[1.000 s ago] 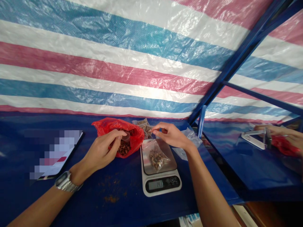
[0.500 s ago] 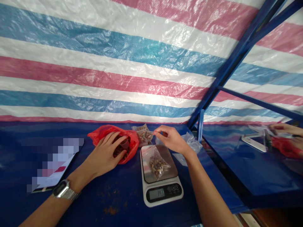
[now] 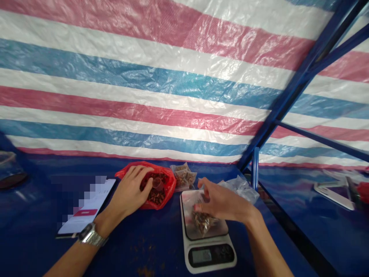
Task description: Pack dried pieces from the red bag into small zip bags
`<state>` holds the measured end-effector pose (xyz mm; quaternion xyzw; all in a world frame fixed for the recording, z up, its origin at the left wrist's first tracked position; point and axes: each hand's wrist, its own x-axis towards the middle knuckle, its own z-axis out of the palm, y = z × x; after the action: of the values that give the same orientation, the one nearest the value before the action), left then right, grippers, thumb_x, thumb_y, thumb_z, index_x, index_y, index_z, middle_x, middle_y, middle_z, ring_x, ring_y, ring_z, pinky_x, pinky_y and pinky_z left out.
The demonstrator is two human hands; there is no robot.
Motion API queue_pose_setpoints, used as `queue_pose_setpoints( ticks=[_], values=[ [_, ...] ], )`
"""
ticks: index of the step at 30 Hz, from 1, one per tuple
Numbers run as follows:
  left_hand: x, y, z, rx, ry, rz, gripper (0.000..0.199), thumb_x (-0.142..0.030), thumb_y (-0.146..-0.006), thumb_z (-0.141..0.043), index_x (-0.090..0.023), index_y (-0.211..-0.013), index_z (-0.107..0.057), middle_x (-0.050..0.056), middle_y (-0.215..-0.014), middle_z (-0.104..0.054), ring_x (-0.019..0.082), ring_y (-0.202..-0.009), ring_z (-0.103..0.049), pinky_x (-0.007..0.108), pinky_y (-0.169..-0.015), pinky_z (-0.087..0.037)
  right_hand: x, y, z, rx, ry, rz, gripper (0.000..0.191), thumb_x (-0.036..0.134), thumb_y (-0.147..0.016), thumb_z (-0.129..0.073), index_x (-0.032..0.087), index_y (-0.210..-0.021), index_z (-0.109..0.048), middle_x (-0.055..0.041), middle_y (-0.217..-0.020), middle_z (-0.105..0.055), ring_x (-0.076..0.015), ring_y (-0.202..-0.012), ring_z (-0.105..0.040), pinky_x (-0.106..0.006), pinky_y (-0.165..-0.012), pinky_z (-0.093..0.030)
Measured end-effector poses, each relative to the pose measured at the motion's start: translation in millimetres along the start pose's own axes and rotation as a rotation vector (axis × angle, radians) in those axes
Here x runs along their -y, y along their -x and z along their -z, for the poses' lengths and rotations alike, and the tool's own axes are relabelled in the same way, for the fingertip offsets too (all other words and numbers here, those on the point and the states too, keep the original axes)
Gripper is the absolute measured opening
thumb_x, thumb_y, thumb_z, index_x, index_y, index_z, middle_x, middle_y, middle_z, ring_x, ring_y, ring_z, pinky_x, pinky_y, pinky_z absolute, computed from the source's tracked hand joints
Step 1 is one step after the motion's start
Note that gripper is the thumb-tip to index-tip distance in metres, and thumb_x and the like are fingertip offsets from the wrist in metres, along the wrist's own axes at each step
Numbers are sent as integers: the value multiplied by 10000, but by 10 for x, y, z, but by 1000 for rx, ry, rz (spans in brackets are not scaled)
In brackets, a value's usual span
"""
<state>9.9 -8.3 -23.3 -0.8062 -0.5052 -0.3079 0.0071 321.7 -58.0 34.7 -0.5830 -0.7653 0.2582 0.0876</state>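
My left hand, with a metal watch at its wrist, rests on the rim of a red plastic bag. Its fingers are apart. Inside the bag lie brown dried pieces and a small reddish cup. Over a kitchen scale hovers my right hand, thumb and forefinger spread. The thumb tip is at a clear zip bag of brown dried pieces lying on the scale's plate; whether it presses the bag I cannot tell. The digits on the display are blurred.
Several small filled bags lie behind the scale. Clear plastic bags sit to their right. At left is a lit tablet or phone. Brown crumbs dot the blue table. Right, beyond a blue frame, another white scale shows.
My right hand has come from behind the scale down to the zip bag on it. My left hand has drawn back slightly, uncovering the cup. The view has tilted up and turned left.
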Motion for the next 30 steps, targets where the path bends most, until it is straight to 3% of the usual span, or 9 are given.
queue_pose_setpoints(
  ticks=[4, 7, 11, 14, 18, 23, 27, 30],
  values=[
    [-20, 19, -34, 72, 11, -58, 297, -359, -1015, -529, -234, -1253, -654, 94, -1246, -670, 300, -1181, -589, 483, -1074, -484, 182, 63, -136, -74, 93, 44, 414, 397, -795, -826, 231, -1069, -563, -94, -1067, -730, -291, -905, -679, -323, -682, -401],
    [-22, 11, -13, -74, -61, -19, 294, -331, -1015, -513, -223, -1246, -659, 114, -1245, -654, 319, -1203, -564, 493, -1084, -473, 221, 22, -198, -41, 72, 88, 423, 338, -810, -814, 219, -1121, -554, -98, -1088, -723, -288, -960, -674, -331, -750, -427],
    [25, -13, 47, -297, -269, 233, 400, -335, -984, -530, -158, -1334, -613, 208, -1368, -548, 429, -1297, -485, 593, -1064, -457, 179, -50, -195, -24, -11, 129, 399, 254, -873, -719, 229, -1211, -509, -25, -944, -692, -230, -832, -646, -317, -717, -429],
    [72, -16, 53, -215, -311, 370, 466, -328, -956, -553, -152, -1388, -560, 232, -1393, -525, 443, -1255, -553, 588, -995, -501, 163, -97, -186, -87, -119, 202, 377, 268, -941, -632, 257, -1283, -475, 3, -931, -663, -198, -784, -631, -310, -718, -456],
    [85, -9, 44, -33, -134, 432, 436, -232, -943, -507, -182, -1374, -552, 175, -1342, -568, 312, -1037, -708, 419, -854, -578, 222, -156, -249, -206, -274, 245, 448, 360, -967, -633, 289, -1362, -436, 1, -978, -664, -192, -830, -652, -305, -750, -522],
    [42, -12, 44, -74, 24, 396, 365, -121, -891, -501, -213, -1225, -615, 101, -1241, -635, 233, -920, -738, 345, -821, -578, 421, -264, -397, -316, -338, 346, 513, 353, -987, -621, 313, -1452, -408, -45, -1218, -701, -213, -1104, -679, -355, -1008, -525],
    [42, -13, 42, -209, 134, 356, 335, -66, -847, -496, -224, -1113, -626, 65, -1092, -686, 232, -947, -725, 343, -856, -575, 705, -466, -435, -272, -97, 412, 545, 234, -980, -570, 316, -1499, -424, -71, -1403, -649, -244, -1245, -642, -414, -1095, -492],
    [57, -3, 35, -286, 192, 366, 329, -60, -841, -490, -217, -1103, -612, 64, -1060, -689, 235, -939, -711, 358, -867, -567, 901, -654, -466, -210, 223, 510, 576, 136, -929, -564, 256, -1487, -491, -111, -1397, -659, -301, -1300, -605, -485, -1145, -443]
  ],
)
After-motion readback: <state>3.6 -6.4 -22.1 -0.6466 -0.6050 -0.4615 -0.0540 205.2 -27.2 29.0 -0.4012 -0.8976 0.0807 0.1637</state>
